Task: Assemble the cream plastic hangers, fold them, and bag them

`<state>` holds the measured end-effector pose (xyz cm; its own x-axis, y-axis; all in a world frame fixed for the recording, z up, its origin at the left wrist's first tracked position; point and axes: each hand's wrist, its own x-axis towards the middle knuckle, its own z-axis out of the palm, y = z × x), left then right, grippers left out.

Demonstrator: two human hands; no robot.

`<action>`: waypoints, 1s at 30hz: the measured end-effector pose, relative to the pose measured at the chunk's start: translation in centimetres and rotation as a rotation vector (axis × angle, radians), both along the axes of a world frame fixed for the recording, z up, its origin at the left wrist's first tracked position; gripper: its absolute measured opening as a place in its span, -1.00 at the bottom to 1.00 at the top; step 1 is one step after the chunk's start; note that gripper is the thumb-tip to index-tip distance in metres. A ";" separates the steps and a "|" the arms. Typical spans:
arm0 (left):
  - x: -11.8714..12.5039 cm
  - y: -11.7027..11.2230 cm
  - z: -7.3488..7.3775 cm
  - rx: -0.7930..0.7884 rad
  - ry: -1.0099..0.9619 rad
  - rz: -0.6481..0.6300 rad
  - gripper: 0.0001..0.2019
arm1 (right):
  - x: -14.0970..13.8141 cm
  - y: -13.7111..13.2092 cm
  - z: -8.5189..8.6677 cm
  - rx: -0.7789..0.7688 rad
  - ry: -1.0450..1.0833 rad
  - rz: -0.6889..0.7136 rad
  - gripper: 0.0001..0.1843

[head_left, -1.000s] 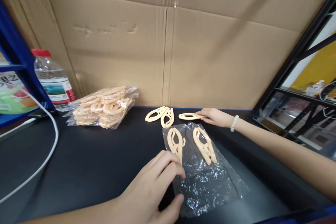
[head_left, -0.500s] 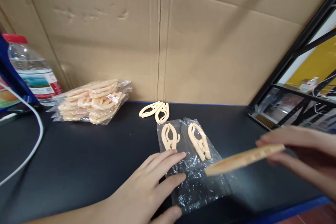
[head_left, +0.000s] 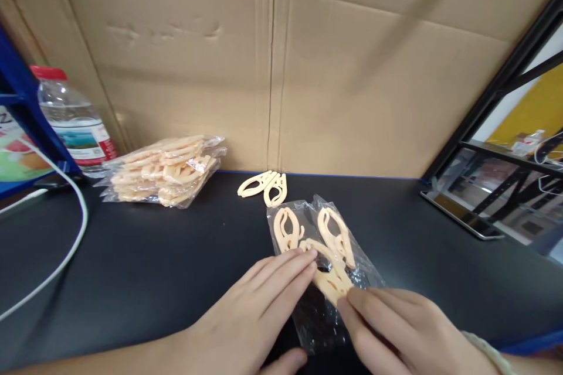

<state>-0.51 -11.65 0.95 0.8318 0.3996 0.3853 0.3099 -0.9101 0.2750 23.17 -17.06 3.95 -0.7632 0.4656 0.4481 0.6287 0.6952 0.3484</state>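
A cream plastic folding hanger (head_left: 333, 281), folded up, lies over a clear plastic bag (head_left: 323, 328). My right hand (head_left: 404, 325) pinches its near end between thumb and fingers. My left hand (head_left: 259, 299) is open, its fingers stretched out at the left of the bag, with the fingertips touching the far end of this hanger. Farther up, two more folded hangers show in the bag, a left one (head_left: 288, 228) and a right one (head_left: 336, 234). My left palm's underside is hidden.
Against the cardboard wall (head_left: 373, 88) lie loose folded hangers (head_left: 264, 186). To the left are a pile of bagged hangers (head_left: 165, 173), a red-capped water bottle (head_left: 79, 123) and a white cable (head_left: 81, 228). A flat dark device (head_left: 461, 215) lies at the right edge.
My right hand has brought the hanger from the right, in the air, down onto the bag. My left hand's fingers have drawn closer together, staying at the bag's left side.
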 end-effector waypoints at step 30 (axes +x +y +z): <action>0.3 0.2 0.4 0.002 0.034 -0.017 -0.42 | 0.1 0.6 1.1 -0.232 0.058 -0.085 -0.72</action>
